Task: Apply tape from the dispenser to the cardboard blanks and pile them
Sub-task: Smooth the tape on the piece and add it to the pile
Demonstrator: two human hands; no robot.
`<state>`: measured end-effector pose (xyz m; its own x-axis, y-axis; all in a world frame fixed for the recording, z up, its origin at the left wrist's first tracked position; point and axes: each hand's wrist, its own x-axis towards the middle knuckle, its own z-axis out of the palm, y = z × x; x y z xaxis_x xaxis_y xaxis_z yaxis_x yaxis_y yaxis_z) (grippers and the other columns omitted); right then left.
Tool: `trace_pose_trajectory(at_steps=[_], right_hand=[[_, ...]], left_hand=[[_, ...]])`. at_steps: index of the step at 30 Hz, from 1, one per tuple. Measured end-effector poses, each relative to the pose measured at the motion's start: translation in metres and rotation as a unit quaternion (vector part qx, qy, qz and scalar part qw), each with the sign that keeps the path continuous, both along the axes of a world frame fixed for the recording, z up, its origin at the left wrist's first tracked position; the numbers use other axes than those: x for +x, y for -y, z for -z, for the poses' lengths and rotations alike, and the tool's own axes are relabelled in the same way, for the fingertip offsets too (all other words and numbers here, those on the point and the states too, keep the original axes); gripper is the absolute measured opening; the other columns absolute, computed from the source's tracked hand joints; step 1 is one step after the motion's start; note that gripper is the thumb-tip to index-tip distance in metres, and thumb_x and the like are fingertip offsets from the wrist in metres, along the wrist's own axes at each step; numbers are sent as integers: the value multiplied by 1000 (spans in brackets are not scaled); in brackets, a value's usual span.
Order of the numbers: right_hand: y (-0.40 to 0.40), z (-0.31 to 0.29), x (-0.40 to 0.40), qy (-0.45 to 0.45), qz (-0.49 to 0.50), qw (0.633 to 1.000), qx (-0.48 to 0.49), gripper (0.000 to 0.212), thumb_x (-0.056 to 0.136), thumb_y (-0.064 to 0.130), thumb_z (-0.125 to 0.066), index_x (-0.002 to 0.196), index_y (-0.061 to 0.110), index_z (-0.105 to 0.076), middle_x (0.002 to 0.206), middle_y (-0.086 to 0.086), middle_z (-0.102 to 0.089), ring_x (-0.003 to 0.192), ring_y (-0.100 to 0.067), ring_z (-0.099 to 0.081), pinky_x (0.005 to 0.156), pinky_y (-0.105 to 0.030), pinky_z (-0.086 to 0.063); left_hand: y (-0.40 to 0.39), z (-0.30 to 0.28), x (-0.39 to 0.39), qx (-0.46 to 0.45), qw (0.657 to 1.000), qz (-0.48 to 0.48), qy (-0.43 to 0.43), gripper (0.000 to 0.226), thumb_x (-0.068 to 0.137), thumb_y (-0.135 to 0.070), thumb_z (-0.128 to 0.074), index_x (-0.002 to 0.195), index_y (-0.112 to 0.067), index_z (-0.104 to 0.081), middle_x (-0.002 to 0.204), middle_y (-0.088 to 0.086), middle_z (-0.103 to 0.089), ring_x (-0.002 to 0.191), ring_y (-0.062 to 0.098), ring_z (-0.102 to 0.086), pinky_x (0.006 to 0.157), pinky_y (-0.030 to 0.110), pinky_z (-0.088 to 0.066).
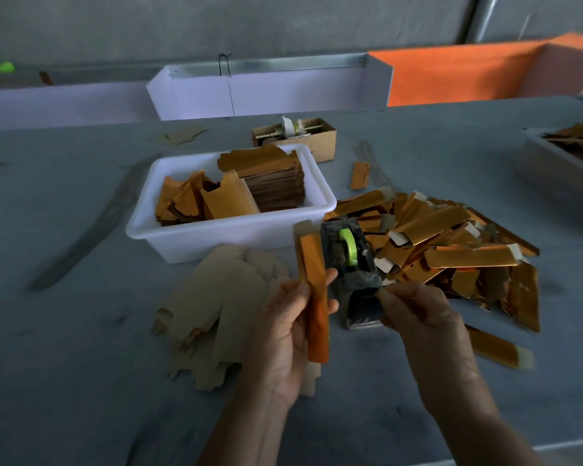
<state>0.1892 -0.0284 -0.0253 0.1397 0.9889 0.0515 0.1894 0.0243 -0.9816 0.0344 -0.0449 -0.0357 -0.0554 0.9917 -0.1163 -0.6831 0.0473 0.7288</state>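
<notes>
1. My left hand (285,326) grips a long, thin blank (313,290), shiny orange, with my thumb and fingers curled round it.
2. My right hand (418,317) has its fingers bent at the front end of the tape dispenser (350,264); I cannot tell if it pinches tape.
3. The dispenser is dark and scuffed, with a bright green roll (348,245) on top. It sits just beside the blank.
4. The counter (64,364) is flat and grey, with a grey wall (115,21) behind.
5. A messy pile of orange blanks (451,250) lies right of the dispenser.
6. Plain brown flat pieces (216,314) lie on the left.
7. A white plastic tub (216,230) holds more blanks, stacked.
8. A small brown box (320,139) sits further back.
</notes>
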Motion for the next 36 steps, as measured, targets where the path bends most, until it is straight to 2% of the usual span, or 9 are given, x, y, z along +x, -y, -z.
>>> trace_pose_trajectory(at_steps=[5, 8, 9, 11, 13, 19, 24, 30, 36], right_hand=[[-2, 0, -2, 8, 16, 1000, 18, 13, 83, 15, -65, 75, 25, -63, 96, -4, -55, 86, -20, -56, 67, -26, -44], [-3, 5, -3, 21, 21, 1000, -9, 12, 85, 16, -64, 75, 24, -64, 93, -7, -58, 84, -21, -57, 68, -30, -44], [-3, 7, -4, 32, 23, 999, -15, 12, 85, 17, -64, 74, 23, -64, 92, -7, -59, 83, -20, -57, 68, -31, -44], [-2, 11, -5, 58, 29, 998, -27, 11, 85, 18, -64, 75, 23, -64, 91, -6, -60, 82, -17, -57, 66, -29, -43], [-2, 14, -4, 75, 34, 996, -39, 10, 86, 18, -63, 78, 23, -62, 92, -6, -61, 84, -18, -58, 70, -32, -46], [-4, 17, -2, 103, 28, 993, -54, 4, 87, 21, -63, 85, 18, -62, 94, -8, -60, 83, -21, -56, 66, -32, -43], [-3, 15, -3, 92, 26, 994, -54, 3, 87, 19, -64, 86, 17, -64, 96, -7, -60, 90, -21, -57, 81, -44, -51], [-5, 18, 2, 142, 17, 989, -48, 15, 87, 14, -61, 74, 20, -62, 87, -6, -60, 80, -19, -57, 70, -38, -50], [13, 12, 21, 174, 5, 985, 3, 21, 84, 15, -64, 71, 30, -58, 83, -2, -58, 77, -19, -59, 68, -39, -50]], left_hand=[[-2, -10, 1, 99, 985, 32, -135, 30, 92, -30, -47, 107, -5, -55, 118, 9, -69, 61, 15, -67, 62, 23, -54], [-8, -17, 12, 119, 960, 58, -246, 26, 94, -32, -43, 102, -9, -51, 108, 24, -64, 58, 25, -65, 56, 33, -55], [-9, -17, 16, 117, 945, 68, -297, 25, 93, -35, -43, 100, -13, -50, 100, 23, -64, 60, 26, -63, 55, 34, -54], [-13, -15, 21, 122, 891, 66, -433, 18, 96, -40, -40, 95, -24, -49, 71, -5, -60, 57, 10, -56, 52, 23, -47], [-15, -9, 23, 128, 841, 52, -523, 13, 100, -37, -38, 93, -30, -46, 57, -13, -47, 49, 0, -46, 47, 14, -38], [-12, -8, 28, 162, 792, 25, -589, 12, 100, -32, -37, 98, -24, -45, 56, -8, -41, 48, 2, -47, 45, 18, -38], [-11, -11, 30, 166, 769, 0, -618, 8, 101, -26, -41, 94, -23, -44, 55, -10, -38, 51, -4, -49, 44, 10, -33], [-20, -17, 31, 159, 731, 4, -664, 7, 101, -31, -39, 97, -26, -42, 59, -11, -42, 51, -1, -49, 45, 10, -35], [-18, -19, 30, 142, 745, 21, -652, 7, 101, -32, -40, 96, -27, -42, 62, -10, -45, 50, -2, -48, 45, 10, -34]])
